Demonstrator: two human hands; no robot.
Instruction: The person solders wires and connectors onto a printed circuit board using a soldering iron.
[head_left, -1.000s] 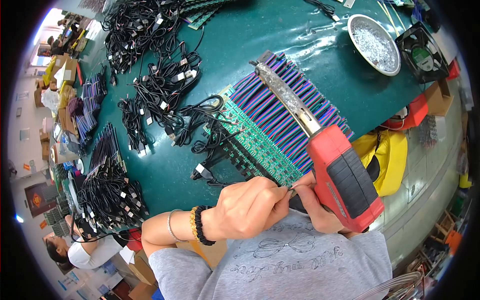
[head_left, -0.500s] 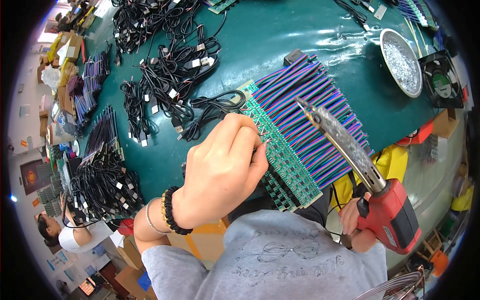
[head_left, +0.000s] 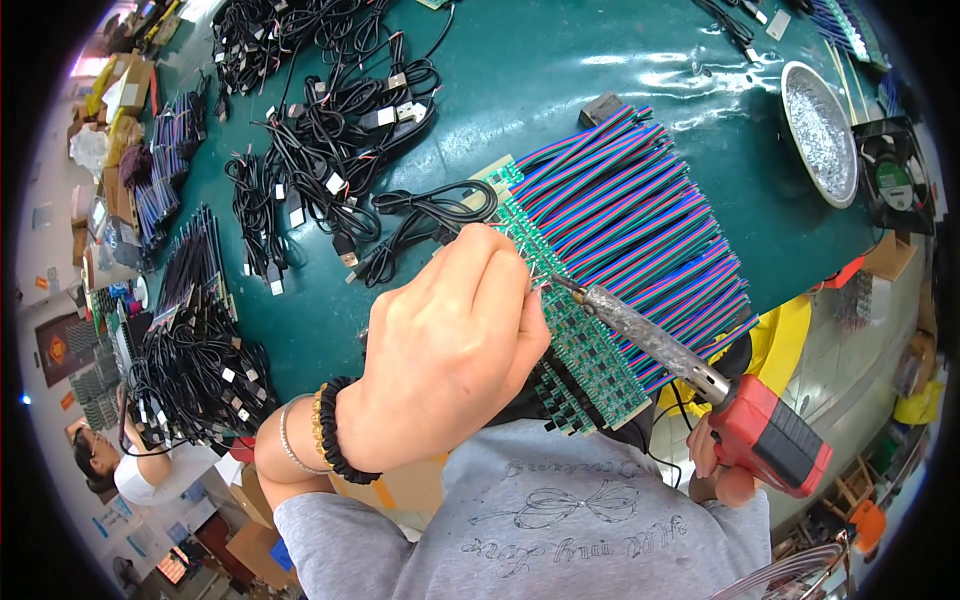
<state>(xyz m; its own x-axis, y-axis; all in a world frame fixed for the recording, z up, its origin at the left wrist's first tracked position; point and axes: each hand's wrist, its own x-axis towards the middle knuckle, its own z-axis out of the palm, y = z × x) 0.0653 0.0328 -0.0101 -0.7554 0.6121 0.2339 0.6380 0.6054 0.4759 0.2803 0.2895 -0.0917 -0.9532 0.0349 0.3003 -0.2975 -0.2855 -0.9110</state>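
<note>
My left hand is closed in a pinch over a panel of green circuit boards, and thin wire ends show at its fingertips. Most of what it grips is hidden beneath the fingers. In my right hand is a soldering iron with a red and black pistol grip. Its dark tip meets the boards just beside my left fingertips. Rows of striped ribbon wires fan out from the panel's right side. A coiled black USB cable lies against the panel's upper left.
Heaps of black USB cables cover the table's left part, with another bundle at its left edge. A small dark block touches the ribbon wires. To the right stand a bowl of silvery bits and a black fan.
The soldering iron has swung down and left, bringing its tip from above the ribbon wires to the boards by my left fingertips. My left hand stays pinched at nearly the same spot.
</note>
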